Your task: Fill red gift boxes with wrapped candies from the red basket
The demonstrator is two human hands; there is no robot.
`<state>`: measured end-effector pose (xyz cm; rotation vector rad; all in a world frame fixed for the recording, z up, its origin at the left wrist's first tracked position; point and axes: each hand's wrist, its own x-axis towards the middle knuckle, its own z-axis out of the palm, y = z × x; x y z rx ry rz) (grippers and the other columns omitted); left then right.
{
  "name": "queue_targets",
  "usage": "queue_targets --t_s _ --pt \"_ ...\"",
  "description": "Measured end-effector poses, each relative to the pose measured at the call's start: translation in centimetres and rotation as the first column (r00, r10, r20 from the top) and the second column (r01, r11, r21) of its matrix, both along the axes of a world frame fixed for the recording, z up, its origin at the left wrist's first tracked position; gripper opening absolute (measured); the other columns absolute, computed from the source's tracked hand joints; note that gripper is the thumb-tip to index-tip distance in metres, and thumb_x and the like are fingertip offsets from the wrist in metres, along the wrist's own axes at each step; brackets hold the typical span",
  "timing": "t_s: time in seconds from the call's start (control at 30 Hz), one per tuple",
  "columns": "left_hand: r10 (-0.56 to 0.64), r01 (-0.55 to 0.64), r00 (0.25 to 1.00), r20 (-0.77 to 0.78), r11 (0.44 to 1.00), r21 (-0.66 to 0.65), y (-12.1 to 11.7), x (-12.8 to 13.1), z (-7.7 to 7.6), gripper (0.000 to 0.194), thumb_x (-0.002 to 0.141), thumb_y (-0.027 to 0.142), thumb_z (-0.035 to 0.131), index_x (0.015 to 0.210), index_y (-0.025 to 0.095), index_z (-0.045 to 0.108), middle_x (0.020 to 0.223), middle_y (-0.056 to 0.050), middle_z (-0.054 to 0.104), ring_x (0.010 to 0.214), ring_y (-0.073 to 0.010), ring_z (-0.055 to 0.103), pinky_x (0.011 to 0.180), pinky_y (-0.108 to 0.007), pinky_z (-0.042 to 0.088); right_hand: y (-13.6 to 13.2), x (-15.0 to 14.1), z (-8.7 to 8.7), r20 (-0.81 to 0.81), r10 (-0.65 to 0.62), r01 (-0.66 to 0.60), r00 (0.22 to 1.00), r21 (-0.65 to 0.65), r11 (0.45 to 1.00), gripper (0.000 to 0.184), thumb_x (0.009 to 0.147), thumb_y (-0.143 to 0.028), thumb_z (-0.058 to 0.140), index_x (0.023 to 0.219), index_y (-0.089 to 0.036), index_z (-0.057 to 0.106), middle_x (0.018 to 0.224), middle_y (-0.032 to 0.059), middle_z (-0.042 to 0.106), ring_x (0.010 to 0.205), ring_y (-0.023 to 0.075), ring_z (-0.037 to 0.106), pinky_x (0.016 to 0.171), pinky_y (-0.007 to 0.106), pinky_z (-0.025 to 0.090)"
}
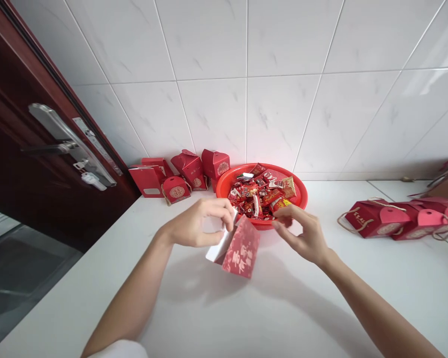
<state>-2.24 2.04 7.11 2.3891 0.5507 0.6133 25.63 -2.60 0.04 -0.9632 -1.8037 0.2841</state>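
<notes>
Pinched in the left hand (pixel 199 226): a red box (pixel 243 248) at four o'clock from the grip, gripped by its white flap (pixel 215 252).
Right hand (pixel 306 233), fingers curled, sits at three o'clock from the box, beside the basket (pixel 303 195); whether it grasps a sweet cannot be told. Sweets (pixel 259 195) lie in the basket, at the box's one o'clock.

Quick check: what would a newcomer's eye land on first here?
Probably the bright red basket, heaped with wrapped packets, near the pale tiled wall. Next, the tilted red box in front of it, held by the left hand. Off to the right, more red boxes sit on the white surface.
</notes>
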Motion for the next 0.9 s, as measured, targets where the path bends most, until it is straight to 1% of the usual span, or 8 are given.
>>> queue_targets --t_s 0.1,0.3,0.4,0.47,0.53,0.63,0.8,0.9 --pt "-0.057 0.056 0.998 -0.039 0.998 -0.027 -0.3 2.2 -1.1 0.013 0.073 0.006 0.059 0.073 0.019 0.063 0.090 -0.004 0.065 0.078 -0.0140 0.063 0.076 -0.026 0.053 0.4 -1.6 1.4 0.022 0.095 -0.093 0.995 -0.073 0.993 0.022 0.092 -0.034 0.067 0.079 -0.022 0.054 0.083 0.0035 0.061 0.069 0.0154 0.054 0.061 0.028 0.047" --pt "-0.100 0.102 0.995 0.027 0.993 -0.064 -0.2 3.5 -2.6 0.018 0.076 0.001 0.058 0.073 0.018 0.063 0.098 -0.005 0.066 0.088 -0.0161 0.065 0.086 -0.029 0.055 0.3 -1.6 1.1 0.019 0.177 -0.165 0.984 -0.269 0.949 0.033 0.090 -0.025 0.064 0.067 -0.023 0.041 0.070 -0.0018 0.049 0.062 0.0124 0.045 0.055 0.025 0.040" --pt "-0.068 0.072 0.997 0.048 0.993 -0.094 -0.4 3.5 -3.2 0.019 0.082 0.003 0.060 0.080 0.019 0.070 0.107 -0.007 0.068 0.099 -0.0183 0.067 0.093 -0.032 0.055 -0.4 -0.5 1.5 0.041 0.244 -0.220 0.969 -0.313 0.924 0.022 0.088 -0.018 0.062 0.071 -0.021 0.049 0.086 0.0030 0.060 0.065 0.0114 0.049 0.056 0.024 0.043" --pt "-0.031 0.035 0.999 0.032 0.993 -0.117 -0.6 3.6 -3.7 0.019 0.086 0.006 0.061 0.085 0.019 0.074 0.117 -0.009 0.068 0.107 -0.0207 0.068 0.098 -0.035 0.055 -1.0 0.5 2.1 0.094 0.315 -0.263 0.944 -0.361 0.895 0.008 0.089 -0.013 0.059 0.085 -0.019 0.062 0.107 0.0073 0.065 0.066 0.0100 0.052 0.059 0.025 0.048" --pt "-0.001 0.002 1.000 0.006 0.990 -0.138 -1.0 3.7 -4.0 0.018 0.091 0.012 0.062 0.090 0.021 0.078 0.126 -0.010 0.066 0.116 -0.0235 0.066 0.102 -0.038 0.054 -1.6 1.3 2.7 0.167 0.389 -0.291 0.906 -0.421 0.859 0.024 0.090 -0.008 0.055 0.103 -0.021 0.070 0.116 0.0090 0.066 0.074 0.0123 0.060 0.062 0.025 0.051" --pt "0.025 -0.032 0.999 -0.041 0.985 -0.170 -1.6 3.8 -4.2 0.019 0.095 0.018 0.062 0.096 0.023 0.081 0.133 -0.010 0.064 0.118 -0.0244 0.066 0.102 -0.039 0.055 -2.4 2.2 3.3 0.244 0.483 -0.311 0.841 -0.513 0.800 0.030 0.094 -0.010 0.053 0.109 -0.024 0.075 0.104 0.0078 0.069 0.095 0.0198 0.067 0.065 0.025 0.053" --pt "0.082 -0.103 0.990 -0.116 0.977 -0.184 -2.9 4.1 -3.8 0.023 0.099 0.023 0.057 0.100 0.024 0.079 0.129 -0.009 0.065 0.111 -0.0220 0.068 0.091 -0.034 0.058 -3.4 2.8 3.0 0.207 0.482 -0.281 0.851 -0.597 0.752 0.021 0.096 -0.020 0.060 0.111 -0.024 0.074 0.092 0.0027 0.067 0.076 0.0152 0.066 0.072 0.027 0.056" --pt "0.108 -0.143 0.978 -0.181 0.970 -0.194 -4.1 4.3 -3.3 0.017 0.095 0.036 0.067 0.102 0.024 0.077 0.123 -0.007 0.067 0.107 -0.0230 0.068 0.082 -0.030 0.057 -3.9 2.8 2.7 0.160 0.482 -0.279 0.862 -0.644 0.712 0.017 0.093 -0.021 0.065 0.109 -0.022 0.073 0.090 0.0014 0.069 0.079 0.0153 0.068 0.075 0.027 0.057"
